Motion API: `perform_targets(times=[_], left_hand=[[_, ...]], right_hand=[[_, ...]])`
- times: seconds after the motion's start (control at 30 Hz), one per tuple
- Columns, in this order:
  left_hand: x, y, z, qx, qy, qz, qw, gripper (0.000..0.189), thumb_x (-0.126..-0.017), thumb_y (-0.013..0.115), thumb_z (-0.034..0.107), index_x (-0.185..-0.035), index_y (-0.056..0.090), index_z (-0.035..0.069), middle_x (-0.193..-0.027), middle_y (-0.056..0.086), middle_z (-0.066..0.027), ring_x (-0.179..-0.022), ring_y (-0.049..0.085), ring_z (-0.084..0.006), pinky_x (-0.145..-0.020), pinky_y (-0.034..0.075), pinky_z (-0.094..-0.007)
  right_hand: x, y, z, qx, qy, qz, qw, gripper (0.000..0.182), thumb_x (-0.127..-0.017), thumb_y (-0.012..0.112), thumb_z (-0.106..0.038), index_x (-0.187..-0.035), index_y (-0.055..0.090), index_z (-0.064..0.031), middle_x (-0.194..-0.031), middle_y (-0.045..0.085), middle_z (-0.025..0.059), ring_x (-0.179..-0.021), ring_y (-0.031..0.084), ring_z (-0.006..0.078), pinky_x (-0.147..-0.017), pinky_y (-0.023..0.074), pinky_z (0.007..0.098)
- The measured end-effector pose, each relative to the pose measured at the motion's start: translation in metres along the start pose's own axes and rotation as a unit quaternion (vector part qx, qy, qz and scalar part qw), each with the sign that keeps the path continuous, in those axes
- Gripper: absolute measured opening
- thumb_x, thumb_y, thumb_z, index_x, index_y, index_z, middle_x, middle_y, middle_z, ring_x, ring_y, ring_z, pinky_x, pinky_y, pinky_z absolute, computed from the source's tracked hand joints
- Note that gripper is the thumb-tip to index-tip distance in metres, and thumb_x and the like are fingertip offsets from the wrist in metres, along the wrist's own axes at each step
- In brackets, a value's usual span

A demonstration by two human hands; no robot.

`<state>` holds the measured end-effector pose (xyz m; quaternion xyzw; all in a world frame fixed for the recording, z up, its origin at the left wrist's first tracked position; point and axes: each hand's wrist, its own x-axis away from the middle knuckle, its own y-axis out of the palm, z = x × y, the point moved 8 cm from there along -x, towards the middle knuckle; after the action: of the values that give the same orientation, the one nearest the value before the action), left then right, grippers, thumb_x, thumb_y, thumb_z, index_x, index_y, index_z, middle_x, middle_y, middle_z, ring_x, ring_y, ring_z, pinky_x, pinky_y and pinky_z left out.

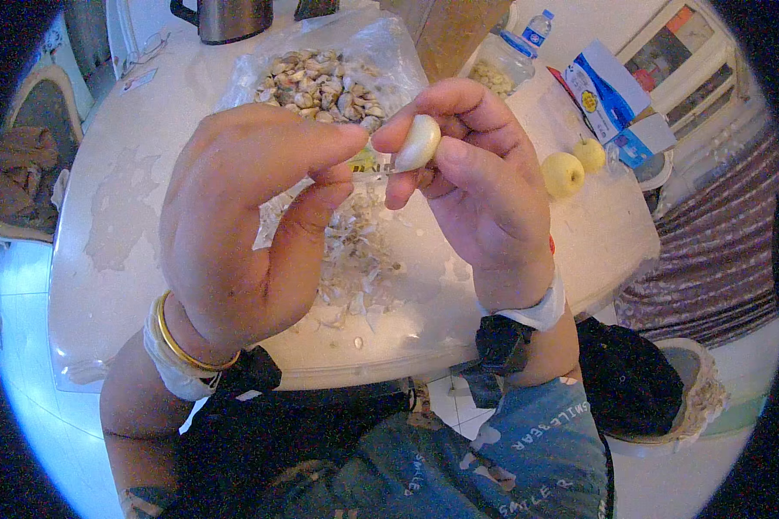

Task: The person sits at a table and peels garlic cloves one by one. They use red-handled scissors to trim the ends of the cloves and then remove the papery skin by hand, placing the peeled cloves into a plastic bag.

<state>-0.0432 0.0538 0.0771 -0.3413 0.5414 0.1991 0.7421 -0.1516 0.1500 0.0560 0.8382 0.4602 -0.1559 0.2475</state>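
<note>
A smooth, peeled garlic clove (419, 144) is pinched between the thumb and fingers of my right hand (487, 175). Close by on its left, my left hand (240, 214) has its thumb and fingers curled together, pointing at the clove. A thin pale strip (382, 173) spans the small gap between the hands near the clove's lower end; whether my left fingertips grip it is unclear. Below the hands, dry garlic skins (357, 259) lie scattered on the tabletop. Beyond them, a heap of unpeeled garlic cloves (324, 84) rests on a clear plastic bag (389, 45).
At the back right stand a lidded jar of pale cloves (493, 68) and a water bottle (537, 29). Two yellow pears (563, 175) lie near a blue-and-white box (604, 91). A metal jug (234, 19) and eyeglasses (148, 48) are on the table's (117, 311) far side.
</note>
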Motion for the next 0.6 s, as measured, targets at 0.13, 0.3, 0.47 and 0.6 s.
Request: perform_targets(times=[0.13,0.3,0.47,0.6], left_hand=[[0.004,-0.001,-0.007,0.007,-0.039,0.009,0.999,0.032,-0.072,0.057,-0.012,-0.099,0.050,0.002,-0.086,0.057,-0.0113,-0.078,0.055,-0.0181,-0.070,0.044,-0.0282],[0.005,0.003,-0.005,0.024,-0.070,-0.033,0.997,0.032,-0.070,0.060,-0.010,-0.098,0.051,0.003,-0.086,0.056,-0.0105,-0.072,0.056,-0.0171,-0.071,0.044,-0.0283],[-0.002,-0.001,0.001,-0.013,0.008,-0.037,0.999,0.040,-0.064,0.068,-0.005,-0.099,0.052,0.005,-0.082,0.056,-0.0081,-0.070,0.056,-0.0178,-0.079,0.042,-0.0362],[0.002,-0.002,0.003,-0.024,0.025,-0.038,0.999,0.048,-0.060,0.072,-0.001,-0.103,0.051,0.007,-0.079,0.057,-0.0053,-0.073,0.055,-0.0184,-0.086,0.039,-0.0421]], right_hand=[[0.000,-0.001,-0.007,-0.002,-0.031,-0.012,0.999,0.028,-0.081,0.049,-0.008,-0.107,0.046,-0.0004,-0.096,0.057,0.0209,-0.070,0.061,0.0216,-0.061,0.0530,0.0307],[0.001,0.005,-0.004,0.031,-0.016,-0.011,0.999,0.025,-0.080,0.050,-0.005,-0.105,0.047,0.0011,-0.097,0.057,0.0196,-0.077,0.061,0.0221,-0.066,0.0524,0.0312],[0.002,0.009,-0.004,0.095,-0.022,-0.046,0.994,0.021,-0.081,0.054,-0.005,-0.102,0.053,0.0002,-0.093,0.060,0.0132,-0.082,0.060,0.0169,-0.072,0.0494,0.0269],[0.003,0.010,-0.001,0.106,-0.002,-0.034,0.994,0.021,-0.080,0.057,-0.005,-0.100,0.055,0.0003,-0.089,0.061,0.0096,-0.080,0.059,0.0136,-0.072,0.0482,0.0246]])
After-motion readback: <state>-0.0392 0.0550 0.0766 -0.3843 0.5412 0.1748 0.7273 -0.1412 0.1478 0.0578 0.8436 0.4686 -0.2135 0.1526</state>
